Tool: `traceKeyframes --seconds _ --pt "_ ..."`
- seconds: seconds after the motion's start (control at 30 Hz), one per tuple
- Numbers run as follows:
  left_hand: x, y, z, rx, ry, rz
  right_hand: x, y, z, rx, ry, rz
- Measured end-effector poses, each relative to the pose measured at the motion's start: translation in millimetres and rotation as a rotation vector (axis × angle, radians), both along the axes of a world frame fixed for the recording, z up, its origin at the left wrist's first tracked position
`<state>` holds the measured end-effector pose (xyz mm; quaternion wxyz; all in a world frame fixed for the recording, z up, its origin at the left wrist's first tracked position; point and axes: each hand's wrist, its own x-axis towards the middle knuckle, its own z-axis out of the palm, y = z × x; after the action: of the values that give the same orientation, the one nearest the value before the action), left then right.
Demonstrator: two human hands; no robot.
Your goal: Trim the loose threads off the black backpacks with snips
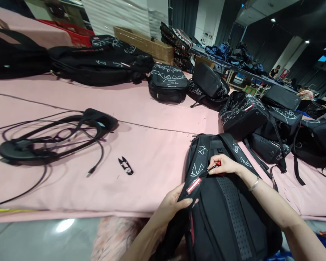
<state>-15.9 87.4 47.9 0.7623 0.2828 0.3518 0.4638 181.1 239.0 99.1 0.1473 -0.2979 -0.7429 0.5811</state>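
A black backpack [235, 214] with white scribble drawings lies in front of me, its padded back panel and shoulder straps facing up. My left hand [176, 201] grips the left shoulder strap [197, 169], thumb on top, just below a red-and-white label [193, 185]. Over that strap, my right hand [222, 165] pinches a small dark piece with a shiny metal tip; its kind is unclear. Something red shows beside those fingers. Left of the backpack, black thread snips [125, 166] lie on the pink-covered table [152, 152].
A black headset [100, 121] with tangled cables rests on the left. More black backpacks [168, 82] line the far side, and others pile up [244, 112] on the right. Behind stands a cardboard box [143, 43]. Distant people [274, 71] are near a long table of bags.
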Motion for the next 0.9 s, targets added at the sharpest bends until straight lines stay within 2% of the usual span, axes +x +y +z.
traceKeyframes --seconds 0.13,0.37,0.63,0.9 --pt "0 -2 4.1 -0.025 -0.017 0.015 -3 5 1.9 -0.006 -0.01 0.034" --pt "-1 -2 9.3 0.001 -0.024 0.014 1 11 4.8 -0.033 -0.031 0.016" --pt "-1 -1 20.1 0.025 0.013 0.021 -9 11 12.9 -0.055 -0.067 0.111" --pt "-3 1 16.7 0.057 0.006 -0.009 -13 13 11.0 -0.028 -0.045 0.159"
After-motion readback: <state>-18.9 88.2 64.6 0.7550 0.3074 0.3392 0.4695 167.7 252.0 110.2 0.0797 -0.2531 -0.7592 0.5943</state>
